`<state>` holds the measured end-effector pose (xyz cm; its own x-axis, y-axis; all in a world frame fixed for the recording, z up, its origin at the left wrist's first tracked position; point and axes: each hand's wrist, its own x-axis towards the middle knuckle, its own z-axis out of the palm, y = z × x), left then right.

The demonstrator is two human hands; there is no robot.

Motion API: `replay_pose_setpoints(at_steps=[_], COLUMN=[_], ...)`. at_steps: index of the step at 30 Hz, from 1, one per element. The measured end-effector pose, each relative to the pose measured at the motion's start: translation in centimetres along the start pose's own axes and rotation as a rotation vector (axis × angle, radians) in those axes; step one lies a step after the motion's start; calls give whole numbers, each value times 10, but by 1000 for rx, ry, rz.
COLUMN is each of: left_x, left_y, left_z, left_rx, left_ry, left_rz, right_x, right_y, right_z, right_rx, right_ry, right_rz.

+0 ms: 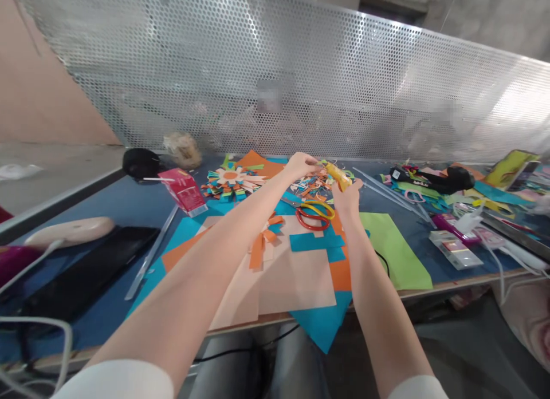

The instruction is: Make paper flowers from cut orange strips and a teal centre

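Counter: blue flat top; we have peach rectangular paper sheets layered over blue and orange ones, lime-green paper sheet to the right.
Room: silver perforated metal panel upright behind the counter, rough grey wall beyond.
Scissors: red-and-yellow-handled pair, lying on the papers between our arms.
Yellow tool: elongated handheld body, raised near multicoloured paper scraps.
Our right hand: arm extended, fingers wrapped around the yellow tool.
Our left hand: reaching inward, fingers bent by the tool's tip; can't tell whether they're pinching anything.
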<state>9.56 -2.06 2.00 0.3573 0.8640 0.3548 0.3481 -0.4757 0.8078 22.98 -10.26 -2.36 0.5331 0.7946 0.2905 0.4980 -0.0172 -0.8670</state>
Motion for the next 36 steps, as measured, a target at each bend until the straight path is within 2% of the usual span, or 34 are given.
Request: replay_pose_setpoints(at_steps=[4,11,13,17,19,22,28,32,36], left_x=[0,6,11,21,25,27,31,35,38], left_y=[-2,-19,-24,-33,-37,-39,-34,-42,-47], left_z=[0,5,12,36,46,52,46,48,54], left_rx=[-18,-43,-174,-581,-654,-531,-121,-122,-130], left_ry=[24,76,71,17,6,16,88,-12,55], left_rz=[-40,-71,-71,-120,-159,-165,-88,-69,-58], right_x=[4,10,10,12,13,15,16,17,18], right_y=[5,12,11,8,8,10,11,12,14], right_z=[1,-2,-4,-6,-7,-8,-6,-5,-4], right_rx=[30,49,17,-22,-26,-13,-4,32,63], right_ry=[30,78,75,63,70,74,85,102,101], right_rz=[6,6,35,97,126,140,140,146,146])
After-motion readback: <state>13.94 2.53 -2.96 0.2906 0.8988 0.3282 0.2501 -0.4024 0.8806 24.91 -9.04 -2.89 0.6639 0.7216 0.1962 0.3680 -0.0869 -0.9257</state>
